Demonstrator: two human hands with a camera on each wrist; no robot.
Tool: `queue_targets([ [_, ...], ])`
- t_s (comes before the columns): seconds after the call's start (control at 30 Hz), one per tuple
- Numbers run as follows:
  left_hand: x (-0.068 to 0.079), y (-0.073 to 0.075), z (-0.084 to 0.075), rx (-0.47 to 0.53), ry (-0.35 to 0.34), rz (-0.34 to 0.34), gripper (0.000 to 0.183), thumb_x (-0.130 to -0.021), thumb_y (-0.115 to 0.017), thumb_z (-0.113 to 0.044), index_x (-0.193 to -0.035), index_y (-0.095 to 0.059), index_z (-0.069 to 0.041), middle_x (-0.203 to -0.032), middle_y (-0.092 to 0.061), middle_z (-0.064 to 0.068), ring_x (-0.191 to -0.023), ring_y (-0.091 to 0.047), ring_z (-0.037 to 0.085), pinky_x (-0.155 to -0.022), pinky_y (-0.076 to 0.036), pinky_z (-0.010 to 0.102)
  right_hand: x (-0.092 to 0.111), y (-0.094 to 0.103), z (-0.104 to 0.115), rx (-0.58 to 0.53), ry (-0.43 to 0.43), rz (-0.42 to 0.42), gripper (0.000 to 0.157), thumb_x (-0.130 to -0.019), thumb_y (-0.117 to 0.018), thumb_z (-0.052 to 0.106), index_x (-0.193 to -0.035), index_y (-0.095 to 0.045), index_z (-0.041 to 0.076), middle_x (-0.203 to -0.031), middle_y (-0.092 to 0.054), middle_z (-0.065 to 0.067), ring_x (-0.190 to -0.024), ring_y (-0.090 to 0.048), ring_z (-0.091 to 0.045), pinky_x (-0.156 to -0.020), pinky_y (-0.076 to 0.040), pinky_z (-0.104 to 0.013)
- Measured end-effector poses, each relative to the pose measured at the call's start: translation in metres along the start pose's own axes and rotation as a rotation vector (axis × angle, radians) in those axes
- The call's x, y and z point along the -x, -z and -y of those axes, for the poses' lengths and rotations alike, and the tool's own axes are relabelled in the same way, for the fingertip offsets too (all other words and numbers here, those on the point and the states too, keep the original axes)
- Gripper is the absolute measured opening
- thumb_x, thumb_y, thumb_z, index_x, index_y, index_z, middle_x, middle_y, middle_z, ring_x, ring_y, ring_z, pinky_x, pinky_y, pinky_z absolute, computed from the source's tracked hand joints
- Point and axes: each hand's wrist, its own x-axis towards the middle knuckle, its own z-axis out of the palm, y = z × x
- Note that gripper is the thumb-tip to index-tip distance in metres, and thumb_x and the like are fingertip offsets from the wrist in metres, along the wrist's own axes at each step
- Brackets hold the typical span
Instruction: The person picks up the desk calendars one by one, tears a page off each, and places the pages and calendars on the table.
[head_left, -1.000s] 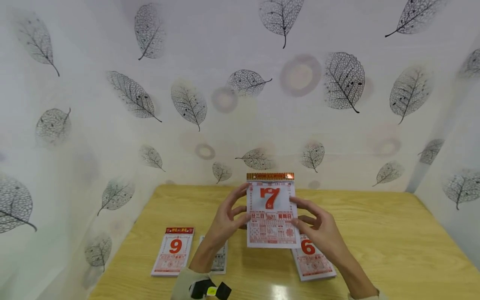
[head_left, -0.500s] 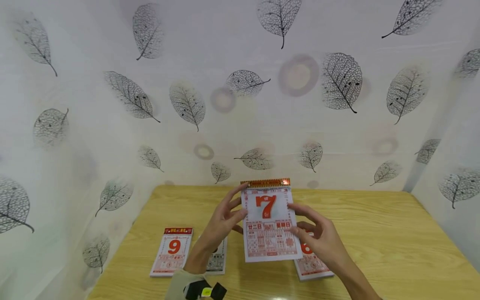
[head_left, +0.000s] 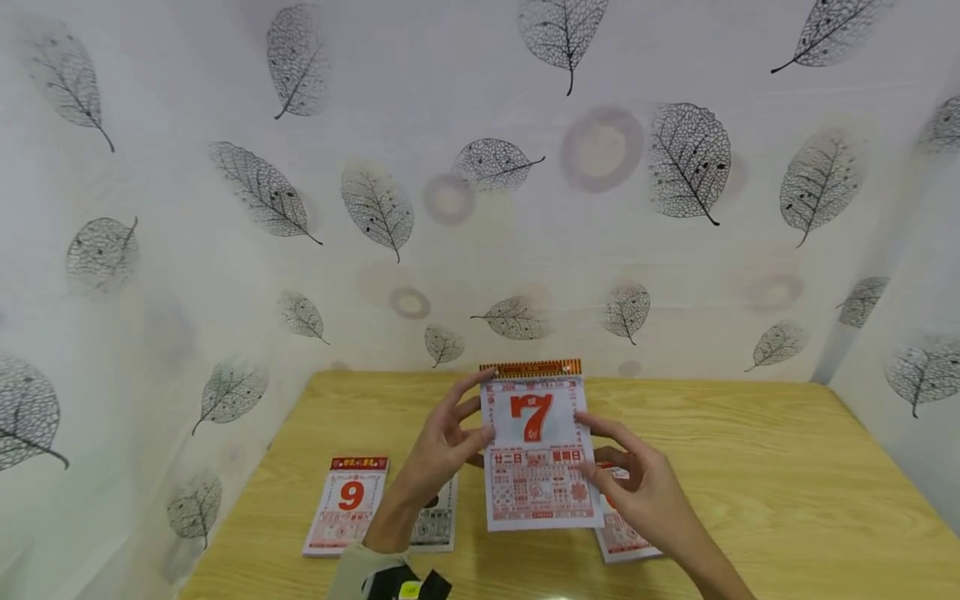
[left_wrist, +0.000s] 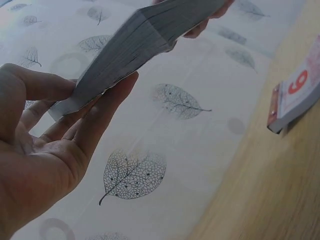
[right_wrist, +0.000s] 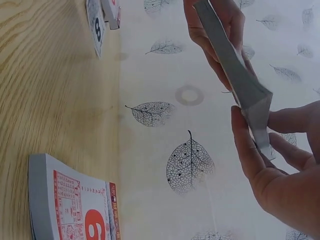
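Observation:
A thick tear-off calendar (head_left: 536,492) with a big red 7 and a gold-striped top strip is held up over the table, its printed face toward me. My left hand (head_left: 442,446) grips its left edge, thumb at the side and a fingertip up by the strip. On the opposite edge, my right hand (head_left: 641,479) pinches it between thumb and fingers. Both wrist views show the block from its edge: the pages' grey side (left_wrist: 125,52) bends in the left one, and the calendar (right_wrist: 245,82) slants between the two hands in the right one.
On the wooden table (head_left: 750,467) lie a calendar marked 9 (head_left: 350,500) at left and one with black print (head_left: 438,525), partly behind my left wrist. Another red-printed calendar (head_left: 624,537) lies under my right hand, its 6 (right_wrist: 94,225) showing in the right wrist view. Leaf-patterned cloth covers the wall behind.
The raised calendar has come down and slightly left, appearing a little larger. My left fingertip now overlaps its top strip. The calendars on the table have stayed put.

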Motion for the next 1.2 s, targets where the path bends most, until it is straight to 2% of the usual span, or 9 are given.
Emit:
queue_targets([
  [0.13,0.001,0.001,0.001,0.014,0.002,0.000,0.072,-0.101,-0.056,0.004,-0.163,-0.026,-0.018,-0.143,-0.049,0.027,-0.102,-0.073,0.031,-0.071,-0.064,0.049,0.001,-0.007,0.003,0.118,0.018,-0.035,0.054,-0.094,-0.069,-0.006,-0.145,-0.055,0.006,-0.145,-0.054,-0.017,-0.101,-0.071,-0.019,-0.076,-0.064,-0.034],
  [0.33,0.000,0.004,0.000,0.018,-0.038,0.019,0.076,-0.099,-0.060,0.006,-0.162,-0.024,-0.013,-0.143,-0.049,0.029,-0.103,-0.073,0.029,-0.072,-0.064,0.045,0.001,-0.015,0.009,0.333,0.086,-0.096,0.057,-0.088,-0.077,-0.004,-0.141,-0.061,0.012,-0.148,-0.049,-0.009,-0.103,-0.068,-0.020,-0.070,-0.063,-0.026],
  [0.5,-0.001,0.005,-0.003,0.033,-0.029,0.008,0.075,-0.099,-0.058,0.007,-0.163,-0.023,-0.014,-0.143,-0.048,0.029,-0.104,-0.073,0.030,-0.073,-0.064,0.046,0.002,-0.019,0.012,0.473,0.202,-0.106,0.069,-0.077,-0.086,-0.006,-0.140,-0.062,0.011,-0.158,-0.040,-0.012,-0.117,-0.062,-0.024,-0.071,-0.063,-0.027],
  [0.6,-0.001,0.006,-0.006,0.048,-0.020,-0.009,0.075,-0.100,-0.058,0.007,-0.163,-0.025,-0.016,-0.142,-0.050,0.026,-0.103,-0.073,0.030,-0.073,-0.064,0.046,0.001,-0.020,0.013,0.527,0.266,-0.093,0.073,-0.073,-0.089,-0.004,-0.140,-0.062,0.010,-0.160,-0.037,-0.015,-0.131,-0.053,-0.030,-0.075,-0.063,-0.030],
  [0.67,-0.002,0.006,-0.008,0.055,-0.026,-0.010,0.075,-0.100,-0.057,0.007,-0.163,-0.024,-0.016,-0.142,-0.051,0.025,-0.103,-0.073,0.030,-0.073,-0.064,0.045,0.000,-0.020,0.013,0.550,0.292,-0.077,0.074,-0.072,-0.091,0.000,-0.140,-0.062,0.010,-0.162,-0.034,-0.017,-0.137,-0.047,-0.032,-0.080,-0.061,-0.028],
  [0.8,-0.002,0.006,-0.012,0.063,-0.029,-0.010,0.076,-0.100,-0.057,0.007,-0.163,-0.023,-0.016,-0.143,-0.051,0.024,-0.102,-0.073,0.029,-0.074,-0.064,0.045,0.000,-0.021,0.014,0.597,0.312,-0.032,0.068,-0.081,-0.090,0.029,-0.141,-0.063,0.012,-0.166,-0.025,-0.019,-0.149,-0.031,-0.038,-0.109,-0.043,-0.021],
  [0.9,0.000,0.006,-0.013,0.063,-0.021,-0.024,0.076,-0.099,-0.058,0.007,-0.163,-0.024,-0.017,-0.144,-0.051,0.023,-0.102,-0.073,0.028,-0.075,-0.064,0.045,0.002,-0.023,0.015,0.645,0.317,0.013,0.062,-0.089,-0.077,0.049,-0.140,-0.064,0.015,-0.167,-0.023,-0.018,-0.153,-0.018,-0.043,-0.120,-0.022,-0.021],
  [1.03,0.001,0.005,-0.011,0.058,-0.019,-0.022,0.077,-0.099,-0.057,0.008,-0.163,-0.024,-0.017,-0.146,-0.049,0.025,-0.102,-0.073,0.029,-0.076,-0.063,0.047,0.005,-0.025,0.016,0.674,0.355,0.079,0.056,-0.093,-0.070,0.051,-0.139,-0.065,0.018,-0.166,-0.028,-0.017,-0.153,-0.016,-0.044,-0.121,-0.019,-0.021],
  [1.2,0.002,0.005,-0.008,0.042,-0.027,-0.006,0.076,-0.100,-0.056,0.007,-0.164,-0.022,-0.015,-0.146,-0.047,0.029,-0.102,-0.073,0.029,-0.075,-0.063,0.050,0.008,-0.029,0.013,0.672,0.435,0.116,0.046,-0.100,-0.062,0.046,-0.134,-0.068,0.016,-0.161,-0.038,-0.016,-0.153,-0.023,-0.039,-0.126,-0.012,-0.031],
])
